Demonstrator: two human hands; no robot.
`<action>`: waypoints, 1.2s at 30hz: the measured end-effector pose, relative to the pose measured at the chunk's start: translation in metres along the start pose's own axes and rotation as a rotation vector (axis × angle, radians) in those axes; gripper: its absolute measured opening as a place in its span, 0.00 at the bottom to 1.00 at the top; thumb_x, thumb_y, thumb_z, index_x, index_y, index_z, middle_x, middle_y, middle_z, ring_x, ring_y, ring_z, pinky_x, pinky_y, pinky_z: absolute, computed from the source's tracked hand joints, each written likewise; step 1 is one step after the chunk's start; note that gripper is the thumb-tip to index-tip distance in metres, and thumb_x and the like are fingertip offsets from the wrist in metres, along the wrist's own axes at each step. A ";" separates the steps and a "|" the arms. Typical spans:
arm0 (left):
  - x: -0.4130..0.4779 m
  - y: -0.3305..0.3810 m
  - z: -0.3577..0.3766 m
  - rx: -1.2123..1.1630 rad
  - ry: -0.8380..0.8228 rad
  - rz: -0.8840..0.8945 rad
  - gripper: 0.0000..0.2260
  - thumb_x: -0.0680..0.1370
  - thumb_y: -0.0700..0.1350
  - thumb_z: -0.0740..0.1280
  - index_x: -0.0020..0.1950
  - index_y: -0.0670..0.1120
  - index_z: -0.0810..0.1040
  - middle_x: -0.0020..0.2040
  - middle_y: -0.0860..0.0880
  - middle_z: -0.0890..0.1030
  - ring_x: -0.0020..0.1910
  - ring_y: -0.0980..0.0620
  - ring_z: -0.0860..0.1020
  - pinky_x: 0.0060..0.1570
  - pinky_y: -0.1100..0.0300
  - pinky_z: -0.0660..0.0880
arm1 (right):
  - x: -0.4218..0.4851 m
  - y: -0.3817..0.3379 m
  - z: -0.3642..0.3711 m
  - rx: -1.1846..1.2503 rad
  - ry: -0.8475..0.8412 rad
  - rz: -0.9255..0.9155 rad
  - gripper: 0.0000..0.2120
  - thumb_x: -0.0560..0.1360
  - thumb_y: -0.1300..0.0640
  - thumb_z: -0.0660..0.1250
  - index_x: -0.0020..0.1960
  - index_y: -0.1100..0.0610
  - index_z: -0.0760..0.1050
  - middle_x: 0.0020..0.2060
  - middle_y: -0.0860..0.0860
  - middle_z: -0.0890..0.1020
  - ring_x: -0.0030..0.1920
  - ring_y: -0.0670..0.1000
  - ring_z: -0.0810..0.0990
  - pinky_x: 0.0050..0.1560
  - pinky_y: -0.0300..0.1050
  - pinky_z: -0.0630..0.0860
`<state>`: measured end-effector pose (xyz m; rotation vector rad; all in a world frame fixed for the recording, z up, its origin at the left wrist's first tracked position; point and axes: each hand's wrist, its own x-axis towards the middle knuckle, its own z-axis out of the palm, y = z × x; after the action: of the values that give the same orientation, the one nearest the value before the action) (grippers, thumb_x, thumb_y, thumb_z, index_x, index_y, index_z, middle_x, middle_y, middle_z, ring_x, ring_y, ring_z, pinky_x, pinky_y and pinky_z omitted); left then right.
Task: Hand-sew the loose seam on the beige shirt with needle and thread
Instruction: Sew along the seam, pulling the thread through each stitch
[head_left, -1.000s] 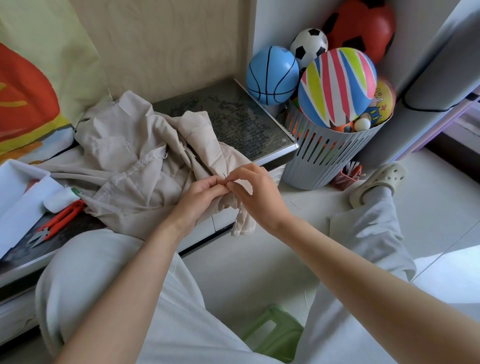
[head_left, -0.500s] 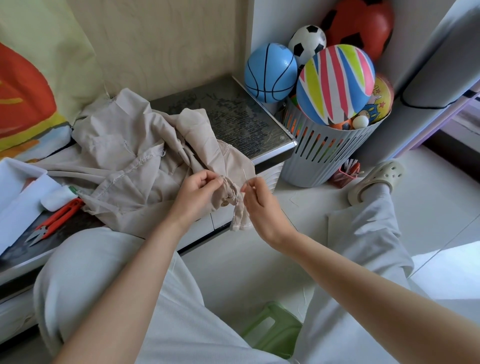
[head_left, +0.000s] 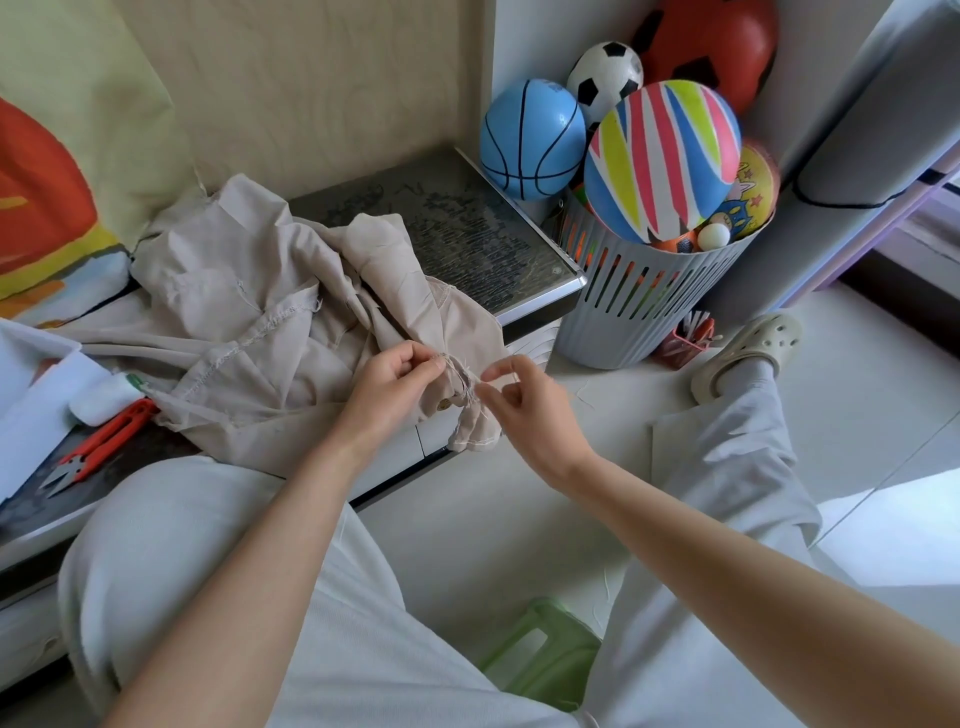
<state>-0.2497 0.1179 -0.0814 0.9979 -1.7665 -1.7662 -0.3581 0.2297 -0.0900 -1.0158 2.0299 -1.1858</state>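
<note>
Beige shirt (head_left: 249, 322): heaped on the dark cabinet top (head_left: 467, 234), one fold hung over its front edge.
Left hand (head_left: 395, 384): pinched on that fold's frayed seam (head_left: 462, 379).
Right hand (head_left: 524, 410): just right of the seam, fingers curled; a held needle cannot be told.
Seam axis: slanted down-right, toward the right hand.

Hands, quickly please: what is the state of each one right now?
Left hand: its grip pinches the beige shirt at the seam.
Right hand: curled beside the seam; whether it holds anything cannot be told.
</note>
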 end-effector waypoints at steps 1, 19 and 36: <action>0.000 0.000 0.000 0.015 -0.012 -0.001 0.08 0.79 0.35 0.62 0.41 0.42 0.74 0.27 0.58 0.79 0.29 0.66 0.75 0.32 0.75 0.70 | 0.002 -0.006 0.002 0.022 -0.021 -0.006 0.04 0.78 0.56 0.65 0.49 0.56 0.73 0.17 0.43 0.66 0.21 0.44 0.65 0.25 0.32 0.60; 0.003 -0.004 -0.003 0.031 -0.027 0.007 0.08 0.79 0.35 0.62 0.40 0.43 0.74 0.27 0.58 0.79 0.29 0.65 0.75 0.34 0.74 0.70 | -0.015 0.037 0.007 -0.291 -0.193 0.154 0.11 0.76 0.58 0.61 0.35 0.52 0.67 0.25 0.46 0.70 0.27 0.45 0.67 0.33 0.42 0.65; 0.003 -0.007 -0.002 0.071 -0.033 0.028 0.08 0.79 0.36 0.63 0.40 0.44 0.75 0.31 0.56 0.80 0.32 0.65 0.75 0.37 0.74 0.71 | 0.004 -0.013 0.005 0.009 -0.039 -0.003 0.07 0.77 0.55 0.66 0.52 0.57 0.76 0.19 0.41 0.72 0.20 0.42 0.67 0.22 0.30 0.60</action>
<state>-0.2490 0.1146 -0.0888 0.9727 -1.8659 -1.7240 -0.3527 0.2200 -0.0809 -1.0297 1.9919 -1.1673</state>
